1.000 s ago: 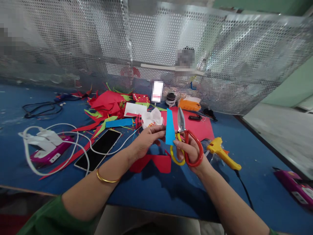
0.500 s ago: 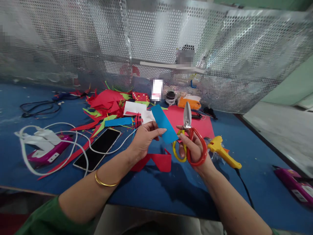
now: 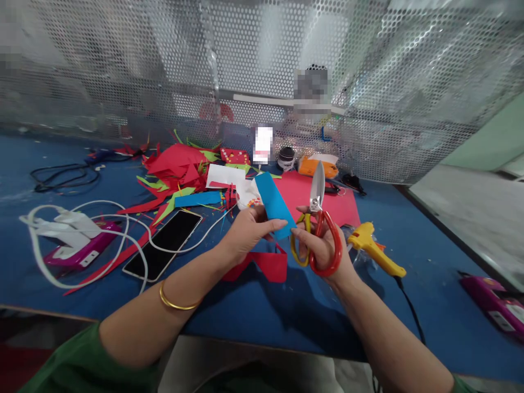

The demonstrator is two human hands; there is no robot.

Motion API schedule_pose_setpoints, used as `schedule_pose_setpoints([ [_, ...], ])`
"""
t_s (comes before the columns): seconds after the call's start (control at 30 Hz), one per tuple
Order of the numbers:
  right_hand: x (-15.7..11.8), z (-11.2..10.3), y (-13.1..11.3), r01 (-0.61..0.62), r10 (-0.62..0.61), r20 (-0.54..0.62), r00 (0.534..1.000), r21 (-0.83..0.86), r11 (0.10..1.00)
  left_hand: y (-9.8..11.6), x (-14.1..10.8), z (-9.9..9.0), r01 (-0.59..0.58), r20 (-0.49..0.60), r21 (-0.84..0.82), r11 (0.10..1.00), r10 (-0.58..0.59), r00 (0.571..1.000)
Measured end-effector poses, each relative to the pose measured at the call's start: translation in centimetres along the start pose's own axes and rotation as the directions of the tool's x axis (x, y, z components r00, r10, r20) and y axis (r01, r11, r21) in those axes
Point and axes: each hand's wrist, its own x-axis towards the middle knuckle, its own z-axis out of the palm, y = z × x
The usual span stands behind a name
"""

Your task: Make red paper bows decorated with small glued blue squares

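Your left hand (image 3: pixel 249 229) grips the blue strip (image 3: pixel 273 203) centrally at twelve o'clock, its near end at the fingertips of your right hand (image 3: pixel 321 245), which carries the scissors (image 3: pixel 317 218), blades upward, before the red sheet (image 3: pixel 331 201).

blue tabletop (image 3: pixel 438 297) opens between the yellow glue gun (image 3: pixel 373 248) and the right-hand purple power strip (image 3: pixel 491 303); white cables (image 3: pixel 146 266) loop across the left, and perforated mesh (image 3: pixel 254 60) blocks the back.
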Motion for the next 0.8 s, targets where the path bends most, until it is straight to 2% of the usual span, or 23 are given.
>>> schedule_pose_setpoints([
  [0.1,0.0,-0.1,-0.2,0.017,-0.017,0.000,1.000,-0.074,0.997,0.1,-0.1,0.0,0.045,0.057,0.054,0.998,-0.048,0.997],
  [0.23,0.0,-0.7,-0.4,0.094,-0.096,0.006,0.995,-0.244,0.965,0.5,0.2,-0.5,0.044,-0.037,-0.008,0.999,-0.044,0.998],
  [0.3,0.0,-1.1,-0.3,0.131,-0.118,0.066,0.991,-0.278,0.952,0.8,0.6,-1.0,0.034,-0.093,-0.042,0.999,-0.037,0.995],
  [0.4,0.0,-1.7,-0.1,0.149,-0.091,0.201,0.975,-0.297,0.943,1.1,1.0,-1.7,0.014,-0.144,-0.074,0.997,-0.025,0.989],
  [0.47,0.0,-2.1,-0.1,0.140,-0.050,0.242,0.969,-0.372,0.918,1.3,1.1,-2.0,-0.006,-0.165,-0.102,0.995,-0.011,0.986],
  [0.6,0.2,-2.7,-0.3,0.148,0.000,0.259,0.966,-0.550,0.822,1.6,1.2,-2.4,-0.037,-0.207,-0.137,0.990,0.008,0.978],
  [0.8,0.1,-2.5,-0.7,0.134,0.034,0.237,0.971,-0.656,0.743,1.7,1.3,-2.3,-0.045,-0.233,-0.157,0.987,0.007,0.972],
])
